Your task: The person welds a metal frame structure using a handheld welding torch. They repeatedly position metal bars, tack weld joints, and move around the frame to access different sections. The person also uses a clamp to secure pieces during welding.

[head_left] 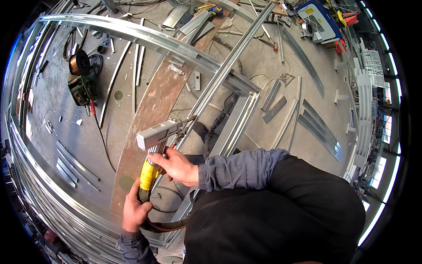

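Observation:
A handheld welding gun (154, 135) with a boxy silver head lies across the middle of the view. Its nozzle end reaches to a long shiny metal rail (211, 90); whether the two touch, I cannot tell. My right hand (179, 167) is closed around the gun's handle, just under the head. Yellow tape (150, 175) wraps the lower handle. Below the tape, my left hand (135, 210) is closed on the gun's thick dark hose (144, 194), which curves away toward my body.
Metal frame beams (132, 30) cross the far side and the left. A green wire feeder (82, 90) with a copper wire spool (79, 64) stands on the floor at left. Loose metal strips (320, 132) lie at right. A blue and white machine (317, 21) stands far right.

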### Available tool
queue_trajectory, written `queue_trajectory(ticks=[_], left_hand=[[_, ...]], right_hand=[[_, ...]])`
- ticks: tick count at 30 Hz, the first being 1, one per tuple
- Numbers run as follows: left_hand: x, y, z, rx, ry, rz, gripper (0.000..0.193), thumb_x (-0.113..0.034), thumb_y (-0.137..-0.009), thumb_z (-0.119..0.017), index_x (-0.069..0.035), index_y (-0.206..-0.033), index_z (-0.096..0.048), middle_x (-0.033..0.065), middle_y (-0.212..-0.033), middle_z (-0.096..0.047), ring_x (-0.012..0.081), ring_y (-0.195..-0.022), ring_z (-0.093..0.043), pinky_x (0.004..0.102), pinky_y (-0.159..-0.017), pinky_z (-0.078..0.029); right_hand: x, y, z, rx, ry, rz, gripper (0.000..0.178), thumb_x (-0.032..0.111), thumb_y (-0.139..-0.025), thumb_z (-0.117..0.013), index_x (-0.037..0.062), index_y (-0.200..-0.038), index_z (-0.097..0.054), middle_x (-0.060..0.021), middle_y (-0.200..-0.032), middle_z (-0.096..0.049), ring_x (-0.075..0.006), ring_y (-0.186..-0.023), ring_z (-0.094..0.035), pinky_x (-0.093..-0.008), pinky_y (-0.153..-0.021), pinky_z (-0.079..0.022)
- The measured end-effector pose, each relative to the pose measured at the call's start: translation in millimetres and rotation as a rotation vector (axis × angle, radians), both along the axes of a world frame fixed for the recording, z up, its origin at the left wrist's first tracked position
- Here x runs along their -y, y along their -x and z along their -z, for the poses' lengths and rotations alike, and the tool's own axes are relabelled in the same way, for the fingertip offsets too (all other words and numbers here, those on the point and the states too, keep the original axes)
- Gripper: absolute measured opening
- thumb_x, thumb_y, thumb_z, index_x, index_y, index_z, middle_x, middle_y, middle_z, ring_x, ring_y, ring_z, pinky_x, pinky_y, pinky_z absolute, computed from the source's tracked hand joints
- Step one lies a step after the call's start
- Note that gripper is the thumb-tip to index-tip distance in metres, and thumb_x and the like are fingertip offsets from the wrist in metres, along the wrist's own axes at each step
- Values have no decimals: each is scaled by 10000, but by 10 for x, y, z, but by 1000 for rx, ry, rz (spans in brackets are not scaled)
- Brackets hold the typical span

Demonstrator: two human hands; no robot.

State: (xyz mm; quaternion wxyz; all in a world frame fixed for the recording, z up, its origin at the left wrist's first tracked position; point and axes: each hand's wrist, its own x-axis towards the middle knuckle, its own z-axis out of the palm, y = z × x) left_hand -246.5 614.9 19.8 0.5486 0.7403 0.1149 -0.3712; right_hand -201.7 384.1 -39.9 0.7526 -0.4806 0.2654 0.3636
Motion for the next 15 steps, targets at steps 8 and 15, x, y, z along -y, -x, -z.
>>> queue_trajectory(ticks=[8, 15], left_hand=[[-67, -81, 147, -52, 81, -13, 829, 26, -725, -628, 63, -1543, -500, 81, -1251, -693, 169, -1162, -639, 299, -1039, -499], [-63, -133, 146, -77, 141, -19, 845, 56, -738, -611, 53, -1573, -473, 91, -1326, -671, 180, -1231, -623, 305, -1088, -474]], right_hand=[[-28, -36, 87, -1, 39, 3, 639, 652, -1012, -684, 44, -1208, -706, -13, -893, -647, -89, -703, -595, -273, -520, -456], [-21, -66, 101, 0, 49, 0, 622, 637, -1022, -680, 38, -1188, -709, -18, -873, -639, -90, -670, -568, -276, -507, -434]])
